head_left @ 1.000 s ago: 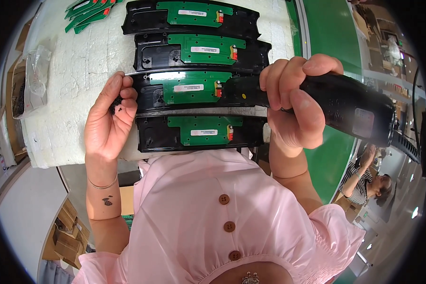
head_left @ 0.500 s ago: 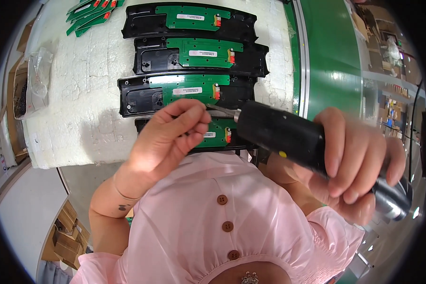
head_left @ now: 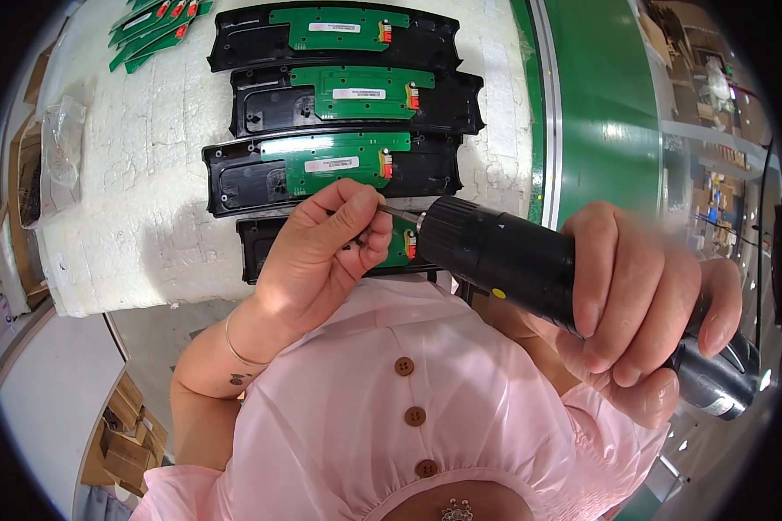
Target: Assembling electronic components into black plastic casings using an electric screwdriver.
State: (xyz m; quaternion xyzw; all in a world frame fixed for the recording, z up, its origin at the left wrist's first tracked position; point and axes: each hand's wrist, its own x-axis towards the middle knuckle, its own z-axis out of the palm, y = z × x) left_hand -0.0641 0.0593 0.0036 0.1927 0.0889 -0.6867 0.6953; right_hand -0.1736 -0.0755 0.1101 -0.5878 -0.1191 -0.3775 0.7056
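My right hand (head_left: 639,300) is wrapped round a black electric screwdriver (head_left: 495,247), which lies slantwise with its thin metal bit (head_left: 401,214) pointing left. At the bit's tip, my left hand (head_left: 317,247) pinches with thumb and forefinger. Small dark pieces that look like screws (head_left: 353,245) show among its curled fingers. Beneath both hands lies the nearest black plastic panel (head_left: 256,247), partly hidden, with a green circuit board (head_left: 398,252) in it. Just beyond is another black panel (head_left: 235,181) holding a green board (head_left: 334,149) with a white label and a red-yellow connector.
Two more black panels (head_left: 269,108) with green boards lie farther back in the row. Loose green boards (head_left: 152,35) are piled at the far left of the white foam surface (head_left: 148,148). A clear plastic bag (head_left: 61,152) sits at the left edge. Metal rails (head_left: 545,104) border a green surface on the right.
The screwdriver has shifted slightly left and down, with its bit still at my left fingertips. Dark pieces now show in my left fingers. The whole scene sits a little farther left in view.
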